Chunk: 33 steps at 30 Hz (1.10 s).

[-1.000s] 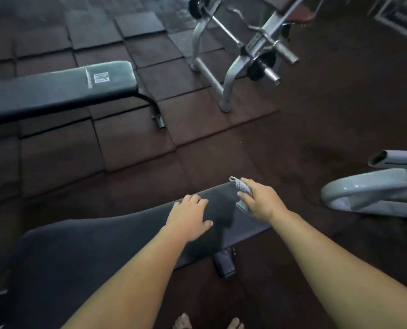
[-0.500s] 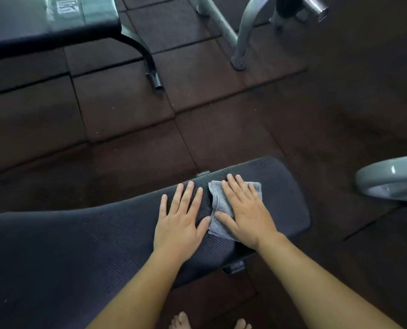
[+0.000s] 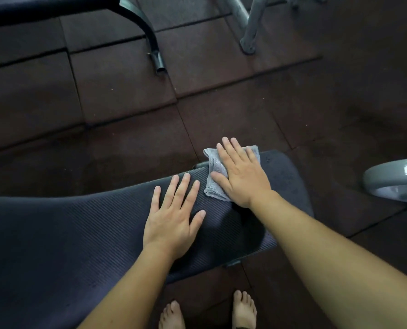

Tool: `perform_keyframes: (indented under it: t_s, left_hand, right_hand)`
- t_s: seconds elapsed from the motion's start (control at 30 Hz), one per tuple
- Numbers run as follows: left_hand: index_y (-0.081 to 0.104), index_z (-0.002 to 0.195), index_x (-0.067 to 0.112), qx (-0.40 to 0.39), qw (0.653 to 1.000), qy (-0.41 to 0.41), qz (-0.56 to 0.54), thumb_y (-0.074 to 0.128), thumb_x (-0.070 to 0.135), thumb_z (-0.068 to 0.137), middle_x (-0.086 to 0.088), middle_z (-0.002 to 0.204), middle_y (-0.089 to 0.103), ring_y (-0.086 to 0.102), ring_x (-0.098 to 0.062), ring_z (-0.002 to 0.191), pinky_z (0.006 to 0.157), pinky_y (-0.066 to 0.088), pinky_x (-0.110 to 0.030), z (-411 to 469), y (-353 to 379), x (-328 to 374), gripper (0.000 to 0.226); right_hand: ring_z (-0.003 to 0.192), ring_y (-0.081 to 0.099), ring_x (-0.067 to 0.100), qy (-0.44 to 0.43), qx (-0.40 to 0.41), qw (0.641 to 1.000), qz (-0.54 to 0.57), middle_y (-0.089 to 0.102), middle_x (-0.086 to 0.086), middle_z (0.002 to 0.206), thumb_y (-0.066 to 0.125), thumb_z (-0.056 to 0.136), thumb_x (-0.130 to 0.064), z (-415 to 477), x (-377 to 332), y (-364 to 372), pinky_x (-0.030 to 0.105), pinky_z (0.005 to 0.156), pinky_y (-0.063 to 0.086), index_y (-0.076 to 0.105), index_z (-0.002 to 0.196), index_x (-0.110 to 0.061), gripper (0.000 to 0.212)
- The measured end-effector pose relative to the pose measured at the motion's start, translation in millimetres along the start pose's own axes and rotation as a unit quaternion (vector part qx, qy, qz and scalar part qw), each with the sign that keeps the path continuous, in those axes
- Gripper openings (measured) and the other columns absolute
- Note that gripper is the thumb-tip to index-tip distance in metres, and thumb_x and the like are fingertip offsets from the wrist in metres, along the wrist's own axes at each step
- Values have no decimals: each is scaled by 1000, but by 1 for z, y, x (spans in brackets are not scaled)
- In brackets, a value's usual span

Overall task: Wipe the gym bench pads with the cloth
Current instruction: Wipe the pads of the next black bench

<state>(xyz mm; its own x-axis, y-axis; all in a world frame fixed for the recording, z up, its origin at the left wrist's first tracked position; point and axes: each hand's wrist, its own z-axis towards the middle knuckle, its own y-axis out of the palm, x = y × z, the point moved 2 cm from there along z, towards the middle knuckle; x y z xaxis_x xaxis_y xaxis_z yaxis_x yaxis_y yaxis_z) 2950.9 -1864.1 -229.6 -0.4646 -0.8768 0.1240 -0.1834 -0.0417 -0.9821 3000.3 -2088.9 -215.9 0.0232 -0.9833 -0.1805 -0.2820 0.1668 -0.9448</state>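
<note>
A dark ribbed bench pad [image 3: 67,233] runs from the lower left to its rounded end at centre right. A small grey cloth [image 3: 215,166] lies flat near the pad's far edge. My right hand [image 3: 241,175] presses down on the cloth with straight, spread fingers that reach past the pad's far edge. To its left, my left hand [image 3: 174,217] rests flat on the bare pad, fingers spread, just apart from the cloth.
A second black bench [image 3: 50,5] with a curved leg [image 3: 147,36] stands at the top left. Grey metal frame legs [image 3: 247,27] stand at the top centre. A grey machine base [image 3: 397,179] curves in at the right. My bare feet [image 3: 207,312] stand below the pad on rubber tiles.
My right hand went from gripping the bunched cloth at the pad's end to pressing it flat, then slid it toward the pad's far edge. The left hand flattened on the pad.
</note>
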Motion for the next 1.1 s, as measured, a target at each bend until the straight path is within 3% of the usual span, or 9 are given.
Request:
perform_keyframes:
  t_s: [0.2,0.33,0.5,0.77,0.97,1.1]
  left_hand:
    - [19,166,28,9,1000,-9,4,28,61,105,3,174,11,5,-19,161,127,14,-56,-2,-2,2,70]
    - [21,165,27,15,1000,-10,6,28,60,105,2,174,13,6,-19,161,127,15,-56,-2,-4,2,70]
    - [21,165,26,16,1000,-11,15,23,61,105,2,174,13,5,-18,161,127,14,-56,-1,-4,3,70]
    - [23,165,25,23,1000,-11,17,29,60,104,1,173,15,8,-19,161,127,15,-56,-3,-6,4,70]
    - [25,165,25,28,999,-11,17,29,59,104,0,173,17,11,-20,160,126,16,-56,-3,-4,3,70]
    - [26,164,25,25,999,-13,21,29,59,103,1,173,17,12,-20,160,127,15,-56,-3,-3,3,70]
  right_hand:
    - [159,-10,17,-91,-16,996,-23,-5,0,173,22,102,-66,-82,6,18,50,128,7,5,165,-17,81]
    - [156,-21,14,-13,-44,999,13,-16,-2,171,8,96,-73,-81,-11,15,44,128,-6,-5,164,-20,88]
    - [158,-13,17,52,13,998,29,-6,3,173,13,105,-62,-7,-29,10,45,129,-3,4,165,-15,77]
    - [159,-7,17,-76,-20,997,-8,-1,0,173,24,106,-59,-115,2,30,47,127,8,11,165,-16,74]
    - [159,-3,18,2,-3,1000,15,5,2,173,20,105,-58,-2,0,2,46,129,2,15,165,-16,73]
    - [159,8,21,-52,-18,998,2,18,4,171,18,102,-62,4,17,-4,45,128,7,23,163,-15,77]
